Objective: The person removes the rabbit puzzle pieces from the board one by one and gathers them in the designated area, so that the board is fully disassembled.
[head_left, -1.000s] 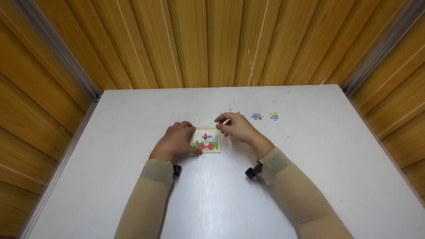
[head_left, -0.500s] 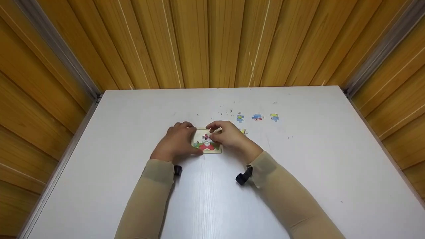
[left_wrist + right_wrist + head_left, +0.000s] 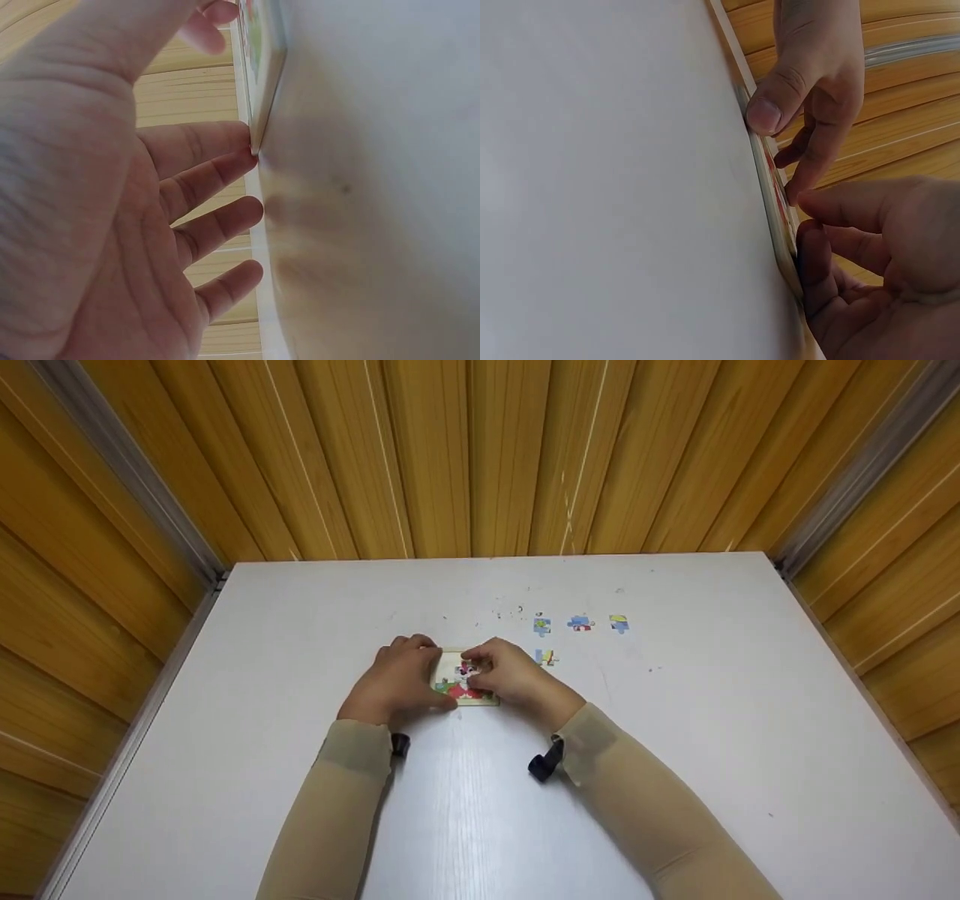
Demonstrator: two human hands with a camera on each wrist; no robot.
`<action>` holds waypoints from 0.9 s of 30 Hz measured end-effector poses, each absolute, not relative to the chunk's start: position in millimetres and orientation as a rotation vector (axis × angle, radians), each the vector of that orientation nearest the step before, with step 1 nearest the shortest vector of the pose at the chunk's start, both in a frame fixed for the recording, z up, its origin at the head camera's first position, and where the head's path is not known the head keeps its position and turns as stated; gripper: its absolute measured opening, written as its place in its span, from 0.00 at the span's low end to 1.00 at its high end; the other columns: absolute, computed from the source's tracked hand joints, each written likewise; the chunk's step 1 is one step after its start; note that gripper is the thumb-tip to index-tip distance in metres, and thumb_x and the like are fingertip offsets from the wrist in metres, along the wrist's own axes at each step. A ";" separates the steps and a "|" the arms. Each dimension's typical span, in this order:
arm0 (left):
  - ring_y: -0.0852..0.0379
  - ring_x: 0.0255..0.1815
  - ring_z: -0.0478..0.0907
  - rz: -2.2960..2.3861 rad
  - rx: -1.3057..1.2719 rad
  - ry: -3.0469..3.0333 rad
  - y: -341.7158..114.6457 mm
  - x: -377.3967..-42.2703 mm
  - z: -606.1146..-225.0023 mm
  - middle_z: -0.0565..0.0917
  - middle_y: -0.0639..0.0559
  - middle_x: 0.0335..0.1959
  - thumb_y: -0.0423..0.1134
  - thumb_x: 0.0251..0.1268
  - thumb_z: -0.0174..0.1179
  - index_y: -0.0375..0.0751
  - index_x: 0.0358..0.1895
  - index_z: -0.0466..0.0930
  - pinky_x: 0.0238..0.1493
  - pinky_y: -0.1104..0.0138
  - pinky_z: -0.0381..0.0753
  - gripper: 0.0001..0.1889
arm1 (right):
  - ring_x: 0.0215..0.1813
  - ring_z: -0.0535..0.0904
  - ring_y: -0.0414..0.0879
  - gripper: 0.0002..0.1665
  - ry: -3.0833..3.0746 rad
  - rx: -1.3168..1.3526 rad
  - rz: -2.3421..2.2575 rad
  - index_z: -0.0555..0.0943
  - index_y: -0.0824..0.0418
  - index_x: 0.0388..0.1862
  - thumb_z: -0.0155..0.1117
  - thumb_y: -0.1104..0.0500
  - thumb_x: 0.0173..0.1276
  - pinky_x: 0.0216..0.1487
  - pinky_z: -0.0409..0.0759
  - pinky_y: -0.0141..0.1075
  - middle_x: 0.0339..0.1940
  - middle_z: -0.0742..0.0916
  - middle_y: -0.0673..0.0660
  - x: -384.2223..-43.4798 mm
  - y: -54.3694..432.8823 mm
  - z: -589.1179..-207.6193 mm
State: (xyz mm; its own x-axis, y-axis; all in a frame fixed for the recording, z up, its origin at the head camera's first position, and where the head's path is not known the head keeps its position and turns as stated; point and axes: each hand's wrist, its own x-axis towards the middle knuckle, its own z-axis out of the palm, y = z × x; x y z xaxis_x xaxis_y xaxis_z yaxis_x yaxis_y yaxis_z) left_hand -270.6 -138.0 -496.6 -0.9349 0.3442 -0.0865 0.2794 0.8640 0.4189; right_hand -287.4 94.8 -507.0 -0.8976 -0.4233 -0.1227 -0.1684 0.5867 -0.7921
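Note:
A small square jigsaw tray (image 3: 448,663), partly filled with a cartoon animal picture in red, white and green, lies on the white table. My left hand (image 3: 397,679) grips its left side, thumb on the near edge and fingers at the far edge. In the left wrist view, the tray (image 3: 268,86) meets the index fingertip while the lower fingers stay apart from it. Over the right half, my right hand (image 3: 508,669) pinches a jigsaw piece, mostly hidden by the curled thumb and index finger. The right wrist view shows both hands against the tray's edge (image 3: 771,199).
Beyond the right hand lie several loose jigsaw pieces: a blue-green one (image 3: 542,625), a blue-red one (image 3: 581,623), a yellow-blue one (image 3: 619,622) and a nearer yellow one (image 3: 546,658). Dark specks dot the table (image 3: 720,675). Wood-patterned walls (image 3: 499,457) enclose it.
My right hand has moved left and nearer, from the tray's far right corner onto the picture. Loose pieces it covered now show. The left hand and the tray have stayed put.

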 end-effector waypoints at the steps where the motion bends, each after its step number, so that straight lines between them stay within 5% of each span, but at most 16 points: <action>1: 0.40 0.80 0.72 0.607 0.486 2.879 -138.0 -270.5 -496.7 0.80 0.46 0.78 0.60 0.55 0.87 0.41 0.76 0.84 0.86 0.42 0.69 0.47 | 0.59 0.80 0.49 0.30 2.529 -0.492 -1.196 0.86 0.62 0.75 0.75 0.61 0.75 0.65 0.80 0.40 0.66 0.85 0.64 -286.9 94.3 -507.1; 6: 0.39 0.79 0.73 0.598 0.498 2.885 -137.8 -270.3 -497.4 0.81 0.45 0.77 0.60 0.55 0.86 0.42 0.75 0.85 0.85 0.41 0.71 0.45 | 0.52 0.79 0.46 0.30 2.576 -0.528 -1.122 0.87 0.61 0.73 0.77 0.60 0.74 0.54 0.78 0.35 0.65 0.84 0.63 -286.3 93.8 -508.2; 27: 0.40 0.81 0.72 0.596 0.502 2.889 -137.5 -270.4 -496.5 0.80 0.47 0.78 0.59 0.56 0.86 0.42 0.76 0.84 0.86 0.42 0.69 0.45 | 0.60 0.79 0.53 0.28 2.648 -0.524 -1.019 0.82 0.57 0.72 0.77 0.60 0.75 0.70 0.80 0.50 0.64 0.81 0.62 -283.6 88.2 -506.6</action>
State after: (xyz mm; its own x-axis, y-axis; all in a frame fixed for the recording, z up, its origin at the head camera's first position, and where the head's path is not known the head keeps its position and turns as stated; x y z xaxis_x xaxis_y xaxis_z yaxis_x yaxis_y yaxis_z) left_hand -270.4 -137.5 -496.5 -0.9328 0.3520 -0.0772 0.2927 0.8651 0.4074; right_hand -283.6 88.2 -506.6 -0.9024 -0.4177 -0.1063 -0.2387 0.6897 -0.6836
